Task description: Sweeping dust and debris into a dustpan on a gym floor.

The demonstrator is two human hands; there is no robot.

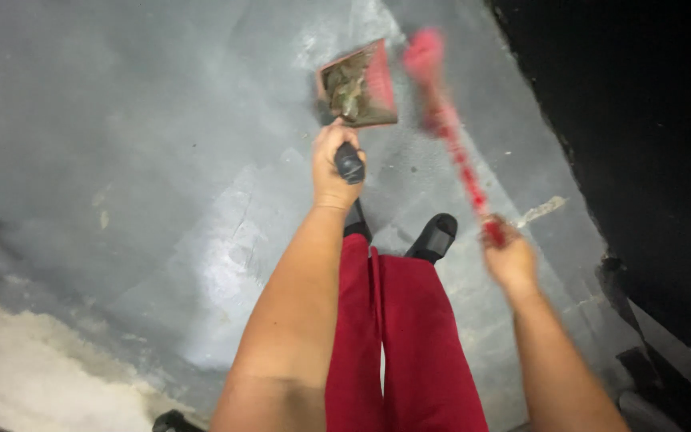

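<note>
Red dustpan [359,84] full of debris sits on grey floor [161,160], left hand [333,164] fingers wrapped round its black handle [349,163], right hand [509,258] fisted on blurred red broom [449,128]; a tilt could likely spill debris.

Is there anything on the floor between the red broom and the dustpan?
Nothing visible does. The red broom, blurred and held by the right hand, has its head right beside the dustpan, which the left hand holds by a dark handle. Dirt already lies in the pan.
</note>
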